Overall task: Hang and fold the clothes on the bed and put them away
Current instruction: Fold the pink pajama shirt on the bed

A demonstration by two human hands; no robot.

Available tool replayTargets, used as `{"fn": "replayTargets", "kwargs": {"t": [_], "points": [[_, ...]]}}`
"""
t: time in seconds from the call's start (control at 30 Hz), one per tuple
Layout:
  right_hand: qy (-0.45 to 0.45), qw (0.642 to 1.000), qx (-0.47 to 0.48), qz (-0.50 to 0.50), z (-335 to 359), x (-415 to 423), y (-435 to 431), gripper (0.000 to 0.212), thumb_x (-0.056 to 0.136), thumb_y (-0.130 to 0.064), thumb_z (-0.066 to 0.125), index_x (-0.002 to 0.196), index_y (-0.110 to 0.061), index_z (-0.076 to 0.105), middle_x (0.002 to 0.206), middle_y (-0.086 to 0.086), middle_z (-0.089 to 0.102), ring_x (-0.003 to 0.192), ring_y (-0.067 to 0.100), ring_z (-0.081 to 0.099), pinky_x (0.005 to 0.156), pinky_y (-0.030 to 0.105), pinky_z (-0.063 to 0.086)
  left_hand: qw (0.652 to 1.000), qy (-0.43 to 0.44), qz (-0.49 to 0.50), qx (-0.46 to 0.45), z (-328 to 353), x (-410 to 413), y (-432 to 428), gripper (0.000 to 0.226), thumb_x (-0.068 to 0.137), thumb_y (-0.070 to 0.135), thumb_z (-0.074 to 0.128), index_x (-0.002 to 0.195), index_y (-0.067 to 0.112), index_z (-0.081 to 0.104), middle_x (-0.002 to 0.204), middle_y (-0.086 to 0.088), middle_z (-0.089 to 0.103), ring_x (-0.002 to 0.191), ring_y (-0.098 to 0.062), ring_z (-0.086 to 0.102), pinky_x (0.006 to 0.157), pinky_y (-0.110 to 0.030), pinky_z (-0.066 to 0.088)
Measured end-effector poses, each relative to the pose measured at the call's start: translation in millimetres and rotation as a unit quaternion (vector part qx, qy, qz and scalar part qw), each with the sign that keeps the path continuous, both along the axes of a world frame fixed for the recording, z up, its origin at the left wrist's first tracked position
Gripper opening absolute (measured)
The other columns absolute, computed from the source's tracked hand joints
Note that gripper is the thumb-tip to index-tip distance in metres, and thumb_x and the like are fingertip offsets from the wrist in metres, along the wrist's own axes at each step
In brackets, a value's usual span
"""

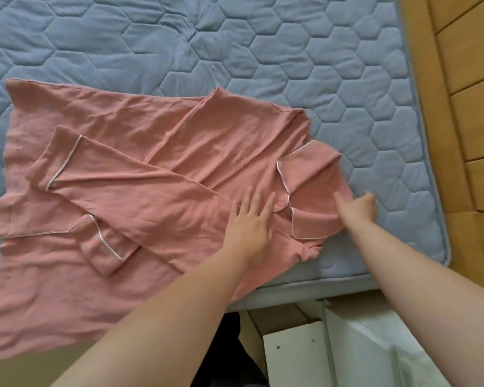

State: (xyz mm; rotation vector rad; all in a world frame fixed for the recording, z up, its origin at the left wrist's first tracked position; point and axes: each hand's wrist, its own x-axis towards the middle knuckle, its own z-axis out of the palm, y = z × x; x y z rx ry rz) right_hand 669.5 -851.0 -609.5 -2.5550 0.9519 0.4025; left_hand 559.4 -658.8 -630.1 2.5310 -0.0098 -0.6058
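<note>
A salmon-pink cotton pyjama shirt with white piping (pixel 151 152) lies spread on the grey-blue quilted mattress (pixel 263 37) of the bed, with its sleeves laid across its body, so the step in hand seems to be the folding. The left hand (pixel 249 222) presses flat with straight fingers just beside the shirt's collar (pixel 305 191). The right hand (pixel 358 209) is at the collar's outer edge with curled fingers; I cannot tell if they pinch cloth. Next, the collar probably needs smoothing before the body is folded over. No writing is readable.

Pink pyjama top (pixel 151 169) – white piping; blue hexagon-quilted mattress (pixel 263 46).
</note>
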Motion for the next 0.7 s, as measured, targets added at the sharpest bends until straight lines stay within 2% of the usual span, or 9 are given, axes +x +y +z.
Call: {"fn": "replayTargets", "kwargs": {"t": [0.07, 0.13, 0.27, 0.33, 0.4, 0.5, 0.57, 0.63, 0.7], "points": [[0.030, 0.985, 0.145, -0.092, -10.9, -4.3, -21.5, 0.056, 0.085, -0.038, 0.068, 0.125, -0.002, 0.053, 0.122, 0.018, 0.058, 0.104, 0.030, 0.059, 0.084, 0.036, 0.048, 0.999, -0.004, -0.032, -0.010, -6.5, 1.1, -16.2, 0.065, 0.097, 0.032, 0.034, 0.153, 0.022, 0.002, 0.161, -0.002, -0.003, 0.148, -0.022, -0.007, 0.117, -0.047, 0.002], [0.030, 0.966, 0.239, -0.092, -16.9, -7.0, -31.6, 0.029, 0.088, -0.028, 0.065, 0.109, -0.009, 0.061, 0.097, 0.010, 0.062, 0.081, 0.020, 0.056, 0.063, 0.026, 0.043, 0.997, 0.036, -0.063, 0.002, -15.4, 4.0, -22.8, 0.067, 0.098, 0.034, 0.034, 0.153, 0.019, -0.001, 0.161, 0.000, -0.001, 0.148, -0.019, -0.005, 0.117, -0.046, 0.002], [-0.003, 0.945, 0.312, -0.100, -22.8, -12.7, -33.3, 0.014, 0.094, -0.013, 0.056, 0.100, -0.003, 0.065, 0.103, 0.014, 0.064, 0.089, 0.019, 0.054, 0.069, 0.028, 0.043, 0.997, 0.055, -0.021, -0.045, -20.9, 13.1, -22.3, 0.069, 0.093, 0.022, 0.041, 0.153, 0.017, 0.008, 0.160, 0.002, 0.011, 0.148, -0.016, 0.004, 0.117, -0.044, 0.007], [-0.044, 0.951, 0.284, -0.113, -19.8, -14.5, -26.0, 0.021, 0.095, -0.017, 0.054, 0.076, -0.013, 0.060, 0.083, 0.009, 0.063, 0.086, 0.019, 0.050, 0.068, 0.029, 0.040, 0.989, 0.036, 0.058, -0.132, -18.1, 15.0, -23.2, 0.069, 0.084, 0.012, 0.044, 0.150, 0.019, 0.023, 0.153, 0.000, 0.032, 0.144, -0.020, 0.021, 0.115, -0.044, 0.017], [-0.090, 0.966, 0.228, -0.078, -6.2, -18.0, -11.4, 0.024, 0.096, -0.015, 0.050, 0.078, -0.007, 0.062, 0.079, 0.010, 0.061, 0.085, 0.020, 0.049, 0.071, 0.028, 0.037, 0.961, 0.031, 0.171, -0.214, -11.3, 18.6, -20.4, 0.061, 0.082, 0.010, 0.043, 0.143, 0.017, 0.039, 0.141, -0.002, 0.049, 0.133, -0.021, 0.041, 0.109, -0.032, 0.030], [-0.149, 0.975, 0.151, 0.068, 27.2, -29.0, 25.1, 0.024, 0.098, -0.007, 0.041, 0.101, 0.006, 0.062, 0.102, 0.024, 0.065, 0.089, 0.028, 0.056, 0.069, 0.027, 0.032, 0.884, 0.087, 0.346, -0.301, 5.6, 30.9, -4.4, 0.046, 0.088, -0.002, 0.046, 0.132, 0.009, 0.054, 0.124, -0.005, 0.060, 0.111, -0.016, 0.057, 0.090, -0.019, 0.040], [-0.159, 0.962, 0.156, 0.159, 46.4, -40.2, 57.5, 0.022, 0.098, -0.011, 0.041, 0.104, -0.002, 0.060, 0.100, 0.022, 0.066, 0.091, 0.036, 0.059, 0.070, 0.033, 0.036, 0.778, 0.144, 0.456, -0.407, 10.9, 37.0, 16.6, 0.037, 0.091, -0.002, 0.049, 0.126, 0.005, 0.057, 0.111, -0.007, 0.062, 0.090, -0.015, 0.059, 0.075, -0.022, 0.045], [-0.131, 0.939, 0.153, 0.280, 59.1, -52.8, 92.5, 0.024, 0.095, -0.013, 0.043, 0.114, -0.013, 0.058, 0.099, 0.018, 0.068, 0.093, 0.040, 0.059, 0.074, 0.039, 0.042, 0.664, 0.177, 0.538, -0.488, 12.2, 38.3, 46.4, 0.025, 0.097, 0.010, 0.047, 0.120, 0.012, 0.054, 0.102, -0.007, 0.064, 0.083, -0.016, 0.061, 0.073, -0.024, 0.046], [-0.044, 0.884, 0.183, 0.428, 61.3, -66.2, 126.4, 0.035, 0.095, -0.017, 0.046, 0.129, -0.019, 0.052, 0.112, 0.014, 0.066, 0.105, 0.037, 0.058, 0.084, 0.040, 0.044, 0.597, 0.183, 0.578, -0.525, 9.2, 32.9, 79.9, 0.021, 0.101, 0.026, 0.035, 0.110, 0.019, 0.053, 0.087, 0.000, 0.064, 0.074, -0.013, 0.061, 0.066, -0.024, 0.046]]}}
